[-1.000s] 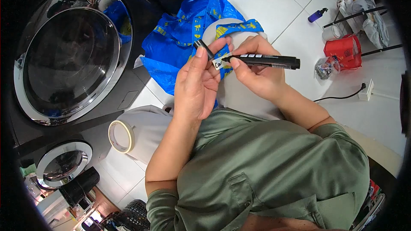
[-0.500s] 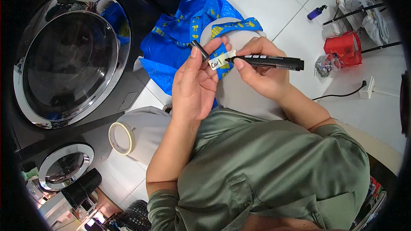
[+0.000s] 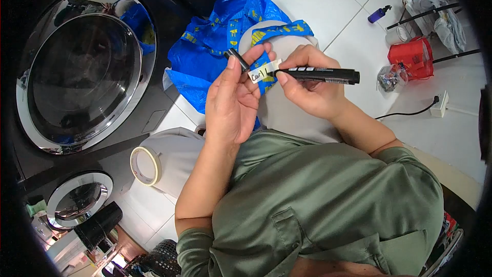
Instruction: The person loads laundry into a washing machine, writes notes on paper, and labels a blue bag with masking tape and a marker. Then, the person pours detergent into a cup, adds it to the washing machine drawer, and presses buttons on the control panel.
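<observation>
A black marker (image 3: 333, 75) lies in the grip of my right hand (image 3: 320, 95), its tip touching a pale strip of tape (image 3: 259, 74). Handwriting reading roughly "Carl" and a further stroke shows on the strip. My left hand (image 3: 228, 105), palm up, pinches the black marker cap (image 3: 237, 59) with its thumb. Its fingers pass behind the tape and a blue-and-yellow strap (image 3: 266, 86), partly hidden. This strap belongs to the big blue bag (image 3: 192, 69) lying crumpled beyond the hands.
A roll of masking tape (image 3: 156, 166) rests on the grey-clad leg at left. Dark front-loading machines (image 3: 84, 79) line the left side. To the right are a purple spray bottle (image 3: 378, 15), a red bag (image 3: 410, 59) and a plugged-in cable (image 3: 410, 115).
One more stroke has appeared after the earlier letters on the tape. My right hand and the marker have shifted slightly left; my left hand has barely moved.
</observation>
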The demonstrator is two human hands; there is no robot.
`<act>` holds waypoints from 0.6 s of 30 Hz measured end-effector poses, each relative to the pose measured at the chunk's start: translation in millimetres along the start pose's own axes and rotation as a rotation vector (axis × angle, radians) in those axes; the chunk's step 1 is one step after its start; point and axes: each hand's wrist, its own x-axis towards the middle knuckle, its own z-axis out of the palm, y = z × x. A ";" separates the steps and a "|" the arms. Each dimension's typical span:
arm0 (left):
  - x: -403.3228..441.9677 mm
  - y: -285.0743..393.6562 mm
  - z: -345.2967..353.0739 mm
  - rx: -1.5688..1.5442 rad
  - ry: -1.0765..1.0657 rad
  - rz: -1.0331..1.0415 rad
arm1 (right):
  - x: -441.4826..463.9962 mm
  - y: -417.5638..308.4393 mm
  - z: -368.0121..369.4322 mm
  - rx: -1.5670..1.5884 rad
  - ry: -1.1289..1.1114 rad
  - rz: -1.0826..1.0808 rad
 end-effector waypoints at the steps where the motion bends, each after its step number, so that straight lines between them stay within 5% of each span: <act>1: -0.1 0.0 0.1 0.003 0.001 -0.001 | -1.1 1.1 0.3 0.023 0.006 0.019; 18: -0.6 -0.3 0.2 -0.014 0.004 -0.006 | -0.2 -1.7 6.3 0.023 0.084 0.094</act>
